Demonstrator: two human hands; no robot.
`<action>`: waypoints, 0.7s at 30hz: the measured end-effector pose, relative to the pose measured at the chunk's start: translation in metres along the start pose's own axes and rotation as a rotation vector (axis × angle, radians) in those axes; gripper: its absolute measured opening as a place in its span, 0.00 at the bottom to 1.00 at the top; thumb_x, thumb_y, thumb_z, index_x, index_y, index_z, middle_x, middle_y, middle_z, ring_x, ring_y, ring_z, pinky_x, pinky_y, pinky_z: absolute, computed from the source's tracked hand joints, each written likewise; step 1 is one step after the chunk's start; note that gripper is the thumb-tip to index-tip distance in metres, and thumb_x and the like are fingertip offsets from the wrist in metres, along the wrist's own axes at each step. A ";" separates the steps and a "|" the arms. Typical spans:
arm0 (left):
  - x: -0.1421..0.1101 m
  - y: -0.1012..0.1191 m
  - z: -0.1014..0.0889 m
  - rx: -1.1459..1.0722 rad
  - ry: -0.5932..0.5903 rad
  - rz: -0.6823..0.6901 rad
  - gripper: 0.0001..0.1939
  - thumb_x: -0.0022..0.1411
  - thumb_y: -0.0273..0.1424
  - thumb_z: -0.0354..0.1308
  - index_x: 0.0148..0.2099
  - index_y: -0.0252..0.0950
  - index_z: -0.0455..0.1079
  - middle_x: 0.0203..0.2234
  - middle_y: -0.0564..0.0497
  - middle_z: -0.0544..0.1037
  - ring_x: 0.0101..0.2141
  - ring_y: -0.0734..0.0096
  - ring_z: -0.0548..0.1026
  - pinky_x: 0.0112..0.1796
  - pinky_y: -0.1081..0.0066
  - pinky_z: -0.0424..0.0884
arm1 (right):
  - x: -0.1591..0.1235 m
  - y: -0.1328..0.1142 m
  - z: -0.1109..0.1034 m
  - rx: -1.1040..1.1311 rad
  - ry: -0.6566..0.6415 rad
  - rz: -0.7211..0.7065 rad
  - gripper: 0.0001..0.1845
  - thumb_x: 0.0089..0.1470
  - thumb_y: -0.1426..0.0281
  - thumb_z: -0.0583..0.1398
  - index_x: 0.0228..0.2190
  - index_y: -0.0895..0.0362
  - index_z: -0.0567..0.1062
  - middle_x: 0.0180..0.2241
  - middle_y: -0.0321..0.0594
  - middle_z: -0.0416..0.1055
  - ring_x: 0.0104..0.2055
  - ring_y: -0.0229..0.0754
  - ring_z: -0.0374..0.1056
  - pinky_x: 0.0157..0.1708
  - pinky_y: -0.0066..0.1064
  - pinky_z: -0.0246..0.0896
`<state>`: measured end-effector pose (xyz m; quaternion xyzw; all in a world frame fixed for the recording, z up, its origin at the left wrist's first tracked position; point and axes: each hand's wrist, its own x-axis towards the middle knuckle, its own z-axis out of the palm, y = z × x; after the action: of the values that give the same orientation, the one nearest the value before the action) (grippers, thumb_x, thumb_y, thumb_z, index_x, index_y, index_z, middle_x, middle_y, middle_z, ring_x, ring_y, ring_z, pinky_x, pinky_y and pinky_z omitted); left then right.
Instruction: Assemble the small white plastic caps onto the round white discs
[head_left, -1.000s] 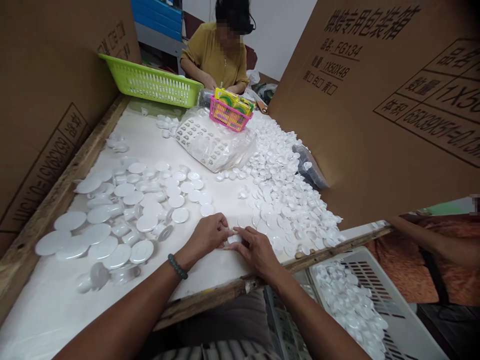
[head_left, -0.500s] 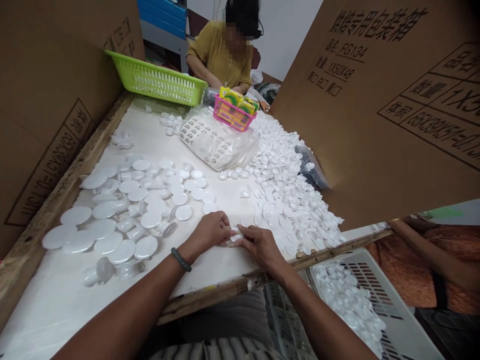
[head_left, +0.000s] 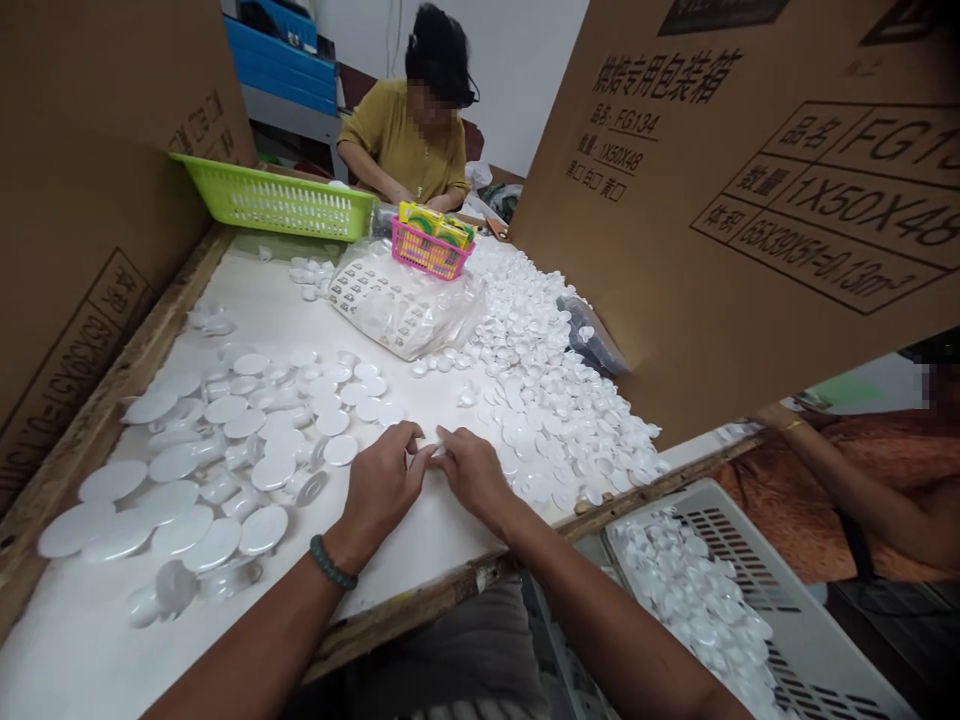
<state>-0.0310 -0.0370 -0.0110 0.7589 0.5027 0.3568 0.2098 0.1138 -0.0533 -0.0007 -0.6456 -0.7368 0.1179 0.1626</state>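
Observation:
My left hand (head_left: 386, 478) and my right hand (head_left: 474, 475) meet above the front of the white table (head_left: 397, 570). Between their closed fingertips is a small white plastic piece (head_left: 438, 450), mostly covered by the fingers, so its exact shape is hidden. Left of my hands lies a spread of white round discs (head_left: 274, 470), some with a short neck or stem. A dense heap of smaller white plastic pieces (head_left: 547, 400) covers the table just beyond and to the right of my right hand.
Cardboard sheets (head_left: 720, 300) stand along both sides. At the back are a green basket (head_left: 285, 210), a pink basket (head_left: 431, 255) of yellow boxes and a clear bag (head_left: 405, 310). A crate (head_left: 795, 600) of white pieces stands lower right. One person sits opposite, another at right.
The white disc-like piece showed between my fingertips earlier; now the fingers cover most of it. My hands have turned and drawn closer together around it. The whole view has shifted slightly.

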 end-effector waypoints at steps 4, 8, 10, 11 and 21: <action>0.000 -0.004 -0.001 0.082 0.127 0.253 0.10 0.62 0.32 0.47 0.44 0.34 0.64 0.35 0.45 0.73 0.37 0.64 0.68 0.39 0.66 0.64 | 0.002 -0.003 -0.004 0.145 0.020 -0.144 0.25 0.55 0.74 0.53 0.55 0.55 0.60 0.36 0.40 0.70 0.36 0.38 0.66 0.36 0.29 0.61; 0.000 -0.002 0.002 0.199 0.052 0.312 0.16 0.61 0.29 0.49 0.51 0.37 0.63 0.46 0.43 0.72 0.50 0.52 0.62 0.50 0.52 0.54 | -0.035 0.021 -0.024 0.009 0.142 -0.035 0.17 0.55 0.72 0.54 0.47 0.54 0.69 0.39 0.43 0.69 0.41 0.42 0.65 0.40 0.33 0.61; 0.002 -0.001 0.005 0.243 0.006 0.275 0.14 0.59 0.27 0.50 0.49 0.39 0.65 0.47 0.44 0.72 0.54 0.49 0.58 0.51 0.46 0.48 | -0.055 0.036 -0.033 -0.103 0.162 0.054 0.15 0.54 0.70 0.56 0.44 0.55 0.72 0.40 0.46 0.69 0.44 0.46 0.63 0.43 0.37 0.61; 0.003 -0.002 0.006 0.257 -0.009 0.253 0.13 0.59 0.25 0.49 0.46 0.39 0.67 0.45 0.44 0.72 0.54 0.48 0.58 0.51 0.45 0.47 | -0.062 0.041 -0.035 -0.127 0.134 0.079 0.14 0.53 0.69 0.57 0.43 0.55 0.73 0.40 0.45 0.68 0.44 0.46 0.63 0.43 0.38 0.61; 0.003 -0.017 -0.004 0.540 0.128 0.030 0.12 0.54 0.18 0.46 0.32 0.36 0.68 0.32 0.46 0.74 0.47 0.51 0.62 0.49 0.45 0.47 | -0.038 0.029 -0.012 0.075 0.041 0.011 0.10 0.53 0.73 0.57 0.38 0.55 0.75 0.35 0.39 0.69 0.34 0.38 0.67 0.34 0.29 0.61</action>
<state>-0.0436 -0.0279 -0.0187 0.7705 0.5806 0.2603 -0.0372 0.1498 -0.0874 -0.0038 -0.6455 -0.7247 0.1330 0.2009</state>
